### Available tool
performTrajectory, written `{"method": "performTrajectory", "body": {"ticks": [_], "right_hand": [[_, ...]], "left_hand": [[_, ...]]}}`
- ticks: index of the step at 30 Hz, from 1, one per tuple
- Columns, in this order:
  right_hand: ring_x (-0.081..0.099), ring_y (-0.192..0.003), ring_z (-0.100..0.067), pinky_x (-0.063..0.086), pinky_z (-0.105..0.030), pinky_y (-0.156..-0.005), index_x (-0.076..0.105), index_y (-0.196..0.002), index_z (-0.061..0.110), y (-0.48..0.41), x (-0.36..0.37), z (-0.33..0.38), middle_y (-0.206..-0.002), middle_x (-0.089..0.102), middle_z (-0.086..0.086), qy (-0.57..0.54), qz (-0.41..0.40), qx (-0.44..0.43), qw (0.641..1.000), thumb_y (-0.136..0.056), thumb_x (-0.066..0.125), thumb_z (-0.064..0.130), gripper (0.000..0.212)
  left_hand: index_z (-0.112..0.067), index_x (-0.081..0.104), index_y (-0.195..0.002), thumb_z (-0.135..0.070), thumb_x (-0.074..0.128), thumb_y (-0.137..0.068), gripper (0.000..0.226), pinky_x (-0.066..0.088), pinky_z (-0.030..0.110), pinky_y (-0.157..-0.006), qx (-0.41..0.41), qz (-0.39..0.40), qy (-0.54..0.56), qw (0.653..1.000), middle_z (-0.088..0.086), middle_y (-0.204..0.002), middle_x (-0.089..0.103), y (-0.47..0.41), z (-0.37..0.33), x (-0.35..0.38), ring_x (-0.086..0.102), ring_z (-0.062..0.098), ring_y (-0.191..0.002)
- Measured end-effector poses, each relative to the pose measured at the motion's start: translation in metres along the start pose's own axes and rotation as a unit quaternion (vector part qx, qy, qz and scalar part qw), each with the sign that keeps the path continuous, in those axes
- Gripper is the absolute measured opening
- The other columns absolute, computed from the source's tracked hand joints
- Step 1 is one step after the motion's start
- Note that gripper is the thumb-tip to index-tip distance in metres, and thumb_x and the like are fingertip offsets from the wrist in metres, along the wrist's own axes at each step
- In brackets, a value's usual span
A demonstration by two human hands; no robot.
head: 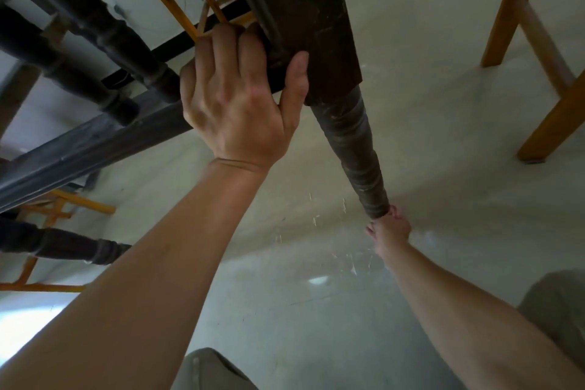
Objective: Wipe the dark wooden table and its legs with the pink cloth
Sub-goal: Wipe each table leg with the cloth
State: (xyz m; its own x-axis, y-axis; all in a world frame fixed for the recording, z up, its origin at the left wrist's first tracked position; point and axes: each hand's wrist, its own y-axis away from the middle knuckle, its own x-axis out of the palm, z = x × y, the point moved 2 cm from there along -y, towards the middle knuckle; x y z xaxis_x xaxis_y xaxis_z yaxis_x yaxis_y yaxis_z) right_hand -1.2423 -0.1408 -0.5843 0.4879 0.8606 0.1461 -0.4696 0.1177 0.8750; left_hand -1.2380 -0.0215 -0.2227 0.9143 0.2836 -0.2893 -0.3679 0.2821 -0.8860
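Left hand (234, 98) fingers grasping the square top of a dark desk leg (348, 142), right hand (391, 231) fingers clenched on pink cloth (393, 209) at its foot

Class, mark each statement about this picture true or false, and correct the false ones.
1. The left hand grips the leg at its square top. True.
2. The right hand is at the top of the leg. False: it is low down, near the foot.
3. The cloth is in the left hand. False: a bit of pink shows at the right hand.
4. The floor is pale. True.
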Motion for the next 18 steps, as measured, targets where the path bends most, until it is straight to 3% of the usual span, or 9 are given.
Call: {"method": "performTrajectory", "body": {"ticks": [2,4,6,10,11,14,16,18], "right_hand": [[0.059,-0.057,-0.016,0.056,-0.028,-0.054,0.064,-0.113,0.005,0.034,-0.004,-0.009,-0.095,0.068,-0.015,0.017,0.109,0.056,0.992,-0.088,0.052,-0.006,0.030],[0.055,-0.048,-0.014,0.048,-0.026,-0.046,0.069,-0.095,-0.001,0.048,-0.010,-0.003,-0.071,0.069,-0.012,0.153,0.192,0.060,0.967,-0.076,0.061,-0.004,0.021],[0.061,-0.053,-0.019,0.052,-0.029,-0.051,0.070,-0.094,-0.003,0.039,-0.023,0.024,-0.066,0.068,-0.011,0.215,0.130,0.020,0.968,-0.084,0.063,0.002,0.014],[0.053,-0.034,-0.012,0.043,-0.021,-0.037,0.070,-0.102,0.005,0.017,-0.030,0.080,-0.052,0.062,-0.002,0.197,0.032,-0.075,0.977,-0.092,0.056,0.015,0.020],[0.055,-0.038,-0.015,0.045,-0.023,-0.041,0.072,-0.100,0.009,0.018,-0.020,0.079,-0.058,0.066,-0.003,0.176,0.021,-0.085,0.981,-0.092,0.057,0.015,0.019],[0.066,-0.076,-0.024,0.050,-0.030,-0.070,0.073,-0.104,0.021,0.039,0.007,0.042,-0.089,0.070,-0.002,0.126,-0.012,-0.163,0.978,-0.097,0.051,0.019,0.023],[0.065,-0.078,-0.025,0.047,-0.030,-0.068,0.068,-0.088,0.022,0.062,0.002,0.009,-0.083,0.066,-0.003,0.148,0.001,-0.154,0.977,-0.096,0.056,0.028,0.015],[0.061,-0.064,-0.021,0.046,-0.028,-0.056,0.066,-0.077,0.013,0.084,-0.012,-0.003,-0.074,0.065,-0.008,0.171,0.071,-0.119,0.975,-0.089,0.062,0.016,0.012]], "left_hand": [[-0.004,0.063,-0.084,-0.050,0.036,-0.098,0.055,0.041,0.037,-0.064,-0.004,0.013,0.006,1.000,0.015,-0.084,0.063,0.000,0.001,-0.001,0.058,0.031,-0.073],[-0.004,0.063,-0.086,-0.050,0.038,-0.098,0.053,0.041,0.037,-0.064,-0.009,0.020,0.010,1.000,0.014,-0.085,0.063,-0.001,0.000,-0.001,0.058,0.031,-0.073],[-0.004,0.063,-0.088,-0.050,0.039,-0.098,0.053,0.042,0.037,-0.064,-0.010,0.028,0.010,1.000,0.014,-0.086,0.063,-0.002,-0.001,-0.003,0.058,0.031,-0.074],[-0.004,0.064,-0.091,-0.050,0.040,-0.097,0.052,0.042,0.037,-0.064,-0.012,0.035,0.008,0.999,0.014,-0.088,0.064,-0.003,-0.002,-0.004,0.059,0.031,-0.076],[-0.004,0.064,-0.091,-0.050,0.040,-0.097,0.052,0.042,0.037,-0.065,-0.013,0.036,0.007,0.999,0.014,-0.088,0.064,-0.003,-0.002,-0.003,0.059,0.031,-0.076],[-0.005,0.064,-0.090,-0.050,0.041,-0.097,0.051,0.042,0.037,-0.065,-0.015,0.041,0.002,0.999,0.014,-0.088,0.063,-0.004,-0.001,-0.004,0.059,0.031,-0.076],[-0.005,0.063,-0.090,-0.049,0.041,-0.098,0.050,0.041,0.037,-0.064,-0.012,0.045,0.002,0.999,0.014,-0.088,0.063,-0.004,-0.002,-0.005,0.058,0.031,-0.076],[-0.005,0.062,-0.090,-0.049,0.040,-0.098,0.050,0.041,0.036,-0.063,-0.012,0.048,0.008,0.999,0.014,-0.087,0.062,-0.004,-0.002,-0.006,0.057,0.031,-0.075]]}}
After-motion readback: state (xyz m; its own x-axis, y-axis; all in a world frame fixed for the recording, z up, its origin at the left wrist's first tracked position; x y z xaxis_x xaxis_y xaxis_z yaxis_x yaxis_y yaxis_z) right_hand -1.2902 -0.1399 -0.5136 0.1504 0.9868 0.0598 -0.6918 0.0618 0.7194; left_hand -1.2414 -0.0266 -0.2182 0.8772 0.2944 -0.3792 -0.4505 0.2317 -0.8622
